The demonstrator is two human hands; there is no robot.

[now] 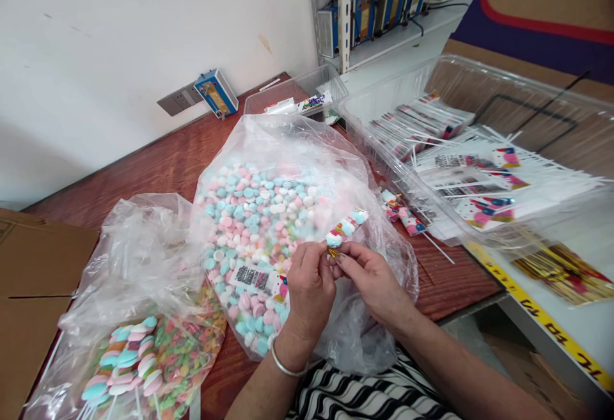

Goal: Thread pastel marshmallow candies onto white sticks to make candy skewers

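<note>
Pastel candy skewer [346,227] is pinched at its base by left hand [311,287] and right hand [371,276]. Its axis is angled up-right.

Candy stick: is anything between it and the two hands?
Nothing visible is. The left hand and right hand both pinch the candy stick at its lower end, by the gold tie, so they touch it directly. The bag of candies lies underneath, not between.
</note>
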